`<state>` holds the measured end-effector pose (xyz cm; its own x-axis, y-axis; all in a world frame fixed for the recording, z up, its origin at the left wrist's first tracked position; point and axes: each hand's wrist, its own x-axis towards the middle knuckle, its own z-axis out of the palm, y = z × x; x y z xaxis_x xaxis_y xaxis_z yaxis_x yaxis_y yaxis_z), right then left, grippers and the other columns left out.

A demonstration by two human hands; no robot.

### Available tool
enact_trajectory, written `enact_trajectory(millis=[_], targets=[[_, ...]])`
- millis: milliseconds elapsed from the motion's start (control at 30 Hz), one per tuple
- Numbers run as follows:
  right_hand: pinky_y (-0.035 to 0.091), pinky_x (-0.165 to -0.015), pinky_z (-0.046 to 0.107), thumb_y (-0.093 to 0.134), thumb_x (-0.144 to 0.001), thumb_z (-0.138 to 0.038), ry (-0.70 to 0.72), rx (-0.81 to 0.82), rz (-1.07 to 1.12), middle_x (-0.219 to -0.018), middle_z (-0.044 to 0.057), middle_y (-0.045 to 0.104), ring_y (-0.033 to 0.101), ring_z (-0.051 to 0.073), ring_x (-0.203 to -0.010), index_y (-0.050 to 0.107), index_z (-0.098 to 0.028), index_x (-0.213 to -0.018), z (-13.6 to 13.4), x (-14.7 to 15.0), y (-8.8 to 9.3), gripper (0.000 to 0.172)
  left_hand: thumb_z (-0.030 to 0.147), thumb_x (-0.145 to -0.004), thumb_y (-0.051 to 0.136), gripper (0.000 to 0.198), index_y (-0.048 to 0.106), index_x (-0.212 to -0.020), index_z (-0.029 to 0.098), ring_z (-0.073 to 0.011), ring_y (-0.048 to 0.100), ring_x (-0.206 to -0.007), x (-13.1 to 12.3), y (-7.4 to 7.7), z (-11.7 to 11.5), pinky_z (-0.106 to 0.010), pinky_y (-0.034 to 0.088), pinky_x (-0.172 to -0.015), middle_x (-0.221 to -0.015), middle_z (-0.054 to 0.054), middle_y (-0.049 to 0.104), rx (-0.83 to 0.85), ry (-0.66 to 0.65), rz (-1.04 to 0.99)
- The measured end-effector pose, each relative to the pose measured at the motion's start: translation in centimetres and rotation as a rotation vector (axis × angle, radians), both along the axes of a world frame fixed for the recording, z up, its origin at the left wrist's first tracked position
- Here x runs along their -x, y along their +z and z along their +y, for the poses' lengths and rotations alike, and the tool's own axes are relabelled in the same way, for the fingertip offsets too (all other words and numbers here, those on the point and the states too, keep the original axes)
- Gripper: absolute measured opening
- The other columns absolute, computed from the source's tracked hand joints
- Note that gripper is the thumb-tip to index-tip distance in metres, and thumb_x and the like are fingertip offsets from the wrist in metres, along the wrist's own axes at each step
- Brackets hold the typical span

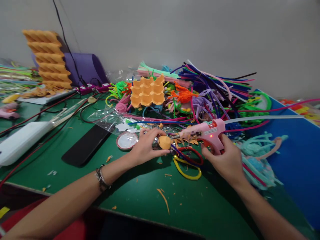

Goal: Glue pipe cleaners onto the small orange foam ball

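At frame centre, one orange ball (pixel 164 142) is pinched by the left hand (pixel 145 147); one pink glue gun (pixel 205 132) is gripped by the right hand (pixel 226 158).

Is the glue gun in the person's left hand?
No, the pink glue gun is gripped by the right hand, while the left hand holds a small orange piece.

Plain grey-white wall (pixel 175 30) spans the view from 9 to 3 o'clock, evenly lit, unmarked. Green-topped desk (pixel 140 196) fills the lower field. Blue panel (pixel 295 156) lies on it at 4 o'clock.
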<state>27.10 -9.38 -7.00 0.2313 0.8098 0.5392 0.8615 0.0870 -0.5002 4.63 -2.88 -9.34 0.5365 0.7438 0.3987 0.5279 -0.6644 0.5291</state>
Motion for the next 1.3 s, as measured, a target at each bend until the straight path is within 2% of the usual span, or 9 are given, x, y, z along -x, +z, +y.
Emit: enact_trajectory(millis=[333, 767, 1300], targets=[[0.028, -0.039, 0.021, 0.055, -0.061, -0.038, -0.023, 0.006, -0.076, -0.046, -0.006, 0.042, 0.035, 0.009, -0.039, 0.051, -0.019, -0.071, -0.11, -0.20, -0.51, 0.022, 0.044, -0.069, 0.065, 0.042, 0.046, -0.099, 0.021, -0.0222, 0.054, -0.097, 0.09, -0.01, -0.11, -0.036, 0.026, -0.086, -0.102, -0.003, 0.062, 0.005, -0.031, 0.003], [0.026, -0.038, 0.022, 0.052, -0.058, -0.036, -0.012, 0.060, -0.048, -0.044, -0.006, 0.041, 0.033, 0.010, -0.038, 0.048, -0.020, -0.066, -0.15, 0.21, 0.45, 0.018, 0.045, -0.069, 0.065, 0.043, 0.046, -0.098, 0.021, -0.0229, 0.055, -0.097, 0.04, 0.08, -0.09, -0.036, 0.025, -0.086, -0.101, -0.003, 0.062, 0.023, -0.029, 0.004], [0.029, -0.039, 0.024, 0.050, -0.061, -0.037, -0.049, -0.006, -0.128, -0.046, -0.003, 0.047, 0.039, 0.012, -0.038, 0.052, -0.020, -0.069, -0.24, 0.13, 0.41, 0.018, 0.043, -0.070, 0.064, 0.040, 0.047, -0.099, 0.021, -0.0224, 0.055, -0.097, 0.10, 0.06, -0.23, -0.038, 0.027, -0.087, -0.102, -0.003, 0.062, 0.021, -0.026, -0.003]])
